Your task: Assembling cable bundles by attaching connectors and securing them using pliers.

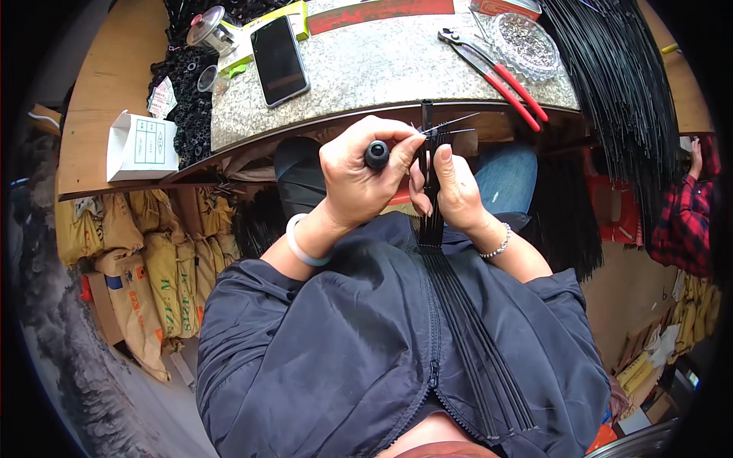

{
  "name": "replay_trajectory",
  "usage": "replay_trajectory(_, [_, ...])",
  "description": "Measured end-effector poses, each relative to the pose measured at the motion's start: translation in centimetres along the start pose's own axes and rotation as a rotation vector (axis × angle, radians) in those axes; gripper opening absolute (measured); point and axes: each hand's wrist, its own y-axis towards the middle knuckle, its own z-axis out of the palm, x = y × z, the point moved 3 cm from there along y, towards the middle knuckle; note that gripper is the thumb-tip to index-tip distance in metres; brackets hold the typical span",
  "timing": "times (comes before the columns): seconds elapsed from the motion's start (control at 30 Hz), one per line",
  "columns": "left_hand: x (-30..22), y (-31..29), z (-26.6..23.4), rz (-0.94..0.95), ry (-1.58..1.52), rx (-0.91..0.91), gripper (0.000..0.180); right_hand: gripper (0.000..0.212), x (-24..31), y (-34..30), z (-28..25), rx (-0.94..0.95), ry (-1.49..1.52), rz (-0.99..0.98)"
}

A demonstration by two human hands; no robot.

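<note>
My left hand (365, 164), with a pale bangle at the wrist, is closed around a tool with a round black handle (376, 155), seen end-on. Its thumb and forefinger pinch together beside thin dark prongs or wires (458, 131) that point right; their exact kind is too small to make out. My right hand (460, 195), wearing a beaded bracelet, is closed on a bundle of long thin black rods (432, 221). The bundle runs from the table edge down over my dark jacket, and its lower ends fan out on my chest. Both hands nearly meet at its upper part.
On the speckled tabletop (366, 72) lie a phone (280, 61), red-handled pliers (500, 80) and a glass dish of small parts (525, 46). Black rods (618, 84) hang over the right side. A white box (143, 146) and black pieces (195, 114) are left. Another person's checked sleeve (683, 229) shows far right.
</note>
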Motion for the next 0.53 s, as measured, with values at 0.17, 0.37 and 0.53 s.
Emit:
replay_trajectory(0.17, [0.6, -0.8, 0.2, -0.108, -0.188, -0.012, 0.025, 0.062, -0.1, 0.0, -0.1, 0.013, -0.002, -0.008])
replay_trajectory(0.37, [1.7, 3.0, -1.2, -0.347, -0.739, -0.028, 0.038, 0.062, -0.2, 0.0, 0.2, 0.01, 0.023, 0.022])
replay_trajectory(0.53, [1.3, 4.5, 0.2, -0.511, -0.906, 0.255, 0.036, 0.063, 0.2, -0.1, 0.7, 0.022, -0.006, 0.032])
